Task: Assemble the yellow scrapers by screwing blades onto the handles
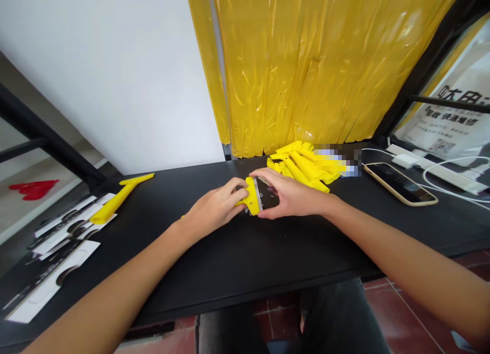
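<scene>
Near the middle of the black table, a yellow scraper [251, 197] with a metal strip along its head is held between both hands. My left hand [218, 203] is closed round its handle, which is mostly hidden under the fingers. My right hand [294, 193] spans the head from the other side, index finger at the far end and thumb at the near end of the metal strip. Small metal bits, probably screws, lie on the table beside the head. Just behind my right hand is a pile of yellow scraper parts [302, 165].
At the left, another yellow T-shaped scraper part [115, 201] lies across printed card sleeves [57, 282]. A phone [400, 183], white cables and a power strip [440, 170] occupy the right. Behind the table hang a yellow plastic curtain [298, 73] and a white panel [126, 78].
</scene>
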Available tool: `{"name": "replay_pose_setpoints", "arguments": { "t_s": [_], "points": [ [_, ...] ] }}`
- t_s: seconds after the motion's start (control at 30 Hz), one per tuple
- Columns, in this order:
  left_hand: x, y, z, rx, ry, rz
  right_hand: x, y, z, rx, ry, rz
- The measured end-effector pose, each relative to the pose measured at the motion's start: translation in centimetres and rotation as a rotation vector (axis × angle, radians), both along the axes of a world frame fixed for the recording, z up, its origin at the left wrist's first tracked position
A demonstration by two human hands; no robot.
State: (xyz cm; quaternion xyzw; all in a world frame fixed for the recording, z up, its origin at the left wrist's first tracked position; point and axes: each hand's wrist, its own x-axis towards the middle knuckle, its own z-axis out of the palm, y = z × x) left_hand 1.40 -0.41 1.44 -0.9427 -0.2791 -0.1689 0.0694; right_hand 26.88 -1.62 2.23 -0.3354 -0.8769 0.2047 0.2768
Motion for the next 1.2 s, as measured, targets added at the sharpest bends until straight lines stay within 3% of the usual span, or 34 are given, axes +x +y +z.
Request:
{"name": "replay_pose_setpoints", "arguments": {
  "t_s": [0.2,0.5,0.73,0.87,1.2],
  "points": [
    [0.2,-0.7,0.3,0.085,0.159,0.011,-0.5,-0.3,-0.4,0.065,-0.070,-0.012],
    [0.2,-0.9,0.7,0.017,0.100,-0.008,-0.9,-0.7,-0.2,0.076,-0.052,-0.028],
    [0.2,-0.8,0.6,0.265,0.198,-0.053,-1.0,-0.6,-0.4,0.070,-0.035,-0.032],
    [0.7,-1.2,0.5,0.407,0.326,-0.125,-0.7,-0.7,-0.3,0.090,-0.129,-0.068],
    [1.0,-1.6,0.7,0.426,0.377,-0.137,-1.2,-1.6,0.0,0.205,-0.317,-0.097]
  ]
}}
